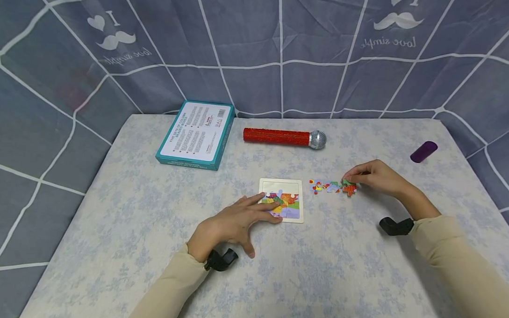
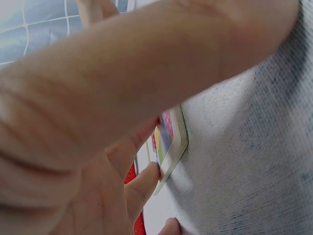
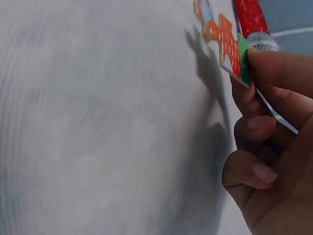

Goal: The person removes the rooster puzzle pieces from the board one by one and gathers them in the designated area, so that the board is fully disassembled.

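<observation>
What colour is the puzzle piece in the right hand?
The puzzle piece is mostly orange-red with pale flecks, plus green; clearest in the right wrist view.

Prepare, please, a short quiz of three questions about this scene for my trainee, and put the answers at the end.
1. Which hand pinches a puzzle piece?
2. True or false: in the head view, the red microphone lies between the teal box and the purple object.
3. Choose: the fingers of the left hand lie over A) the teal box, B) the puzzle tray, C) the red microphone.

Key: 1. The right hand. 2. True. 3. B.
</observation>
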`<state>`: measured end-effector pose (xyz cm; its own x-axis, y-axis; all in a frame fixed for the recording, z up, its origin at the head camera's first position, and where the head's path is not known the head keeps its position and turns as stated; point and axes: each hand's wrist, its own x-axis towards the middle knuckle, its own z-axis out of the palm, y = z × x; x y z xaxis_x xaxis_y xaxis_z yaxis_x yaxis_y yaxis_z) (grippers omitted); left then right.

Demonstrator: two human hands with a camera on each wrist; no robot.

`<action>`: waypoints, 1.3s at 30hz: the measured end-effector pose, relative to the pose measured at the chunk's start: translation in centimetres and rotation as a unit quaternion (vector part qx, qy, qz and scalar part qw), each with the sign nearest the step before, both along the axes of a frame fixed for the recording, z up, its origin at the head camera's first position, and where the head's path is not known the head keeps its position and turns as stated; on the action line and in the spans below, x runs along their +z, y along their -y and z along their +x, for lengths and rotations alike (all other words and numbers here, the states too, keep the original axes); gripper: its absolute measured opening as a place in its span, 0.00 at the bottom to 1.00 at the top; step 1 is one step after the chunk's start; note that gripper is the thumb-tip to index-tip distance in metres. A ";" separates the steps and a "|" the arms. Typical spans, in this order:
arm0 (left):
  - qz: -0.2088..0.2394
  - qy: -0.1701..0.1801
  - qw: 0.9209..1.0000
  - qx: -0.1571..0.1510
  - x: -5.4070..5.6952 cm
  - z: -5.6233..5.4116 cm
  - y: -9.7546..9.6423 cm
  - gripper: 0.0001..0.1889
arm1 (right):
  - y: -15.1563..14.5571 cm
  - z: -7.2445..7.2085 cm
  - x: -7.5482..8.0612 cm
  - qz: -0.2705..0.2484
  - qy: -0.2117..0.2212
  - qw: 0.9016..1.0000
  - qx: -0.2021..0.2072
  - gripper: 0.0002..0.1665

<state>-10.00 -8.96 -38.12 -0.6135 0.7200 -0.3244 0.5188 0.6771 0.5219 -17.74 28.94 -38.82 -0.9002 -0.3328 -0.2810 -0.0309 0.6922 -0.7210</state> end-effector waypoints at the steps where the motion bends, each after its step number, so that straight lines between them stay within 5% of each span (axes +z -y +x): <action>1: 0.000 -0.001 1.000 0.000 0.0 0.0 0.0 0.48 | -0.2 0.0 -0.1 0.004 -0.002 1.000 -0.002 0.19; 31: 0.008 0.001 1.000 -0.011 0.0 -0.1 0.0 0.47 | 0.5 0.7 -0.4 0.083 -0.125 0.989 -0.012 0.08; 39: 0.007 0.006 1.000 -0.008 0.1 0.0 0.1 0.47 | 4.3 0.6 0.3 0.069 -0.167 0.983 -0.022 0.08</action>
<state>-10.00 -9.11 -38.01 -0.5974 0.7348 -0.3213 0.5238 0.6608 0.5375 -17.11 24.66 -38.54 -0.9624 -0.2714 -0.0063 -0.2185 0.7881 -0.5755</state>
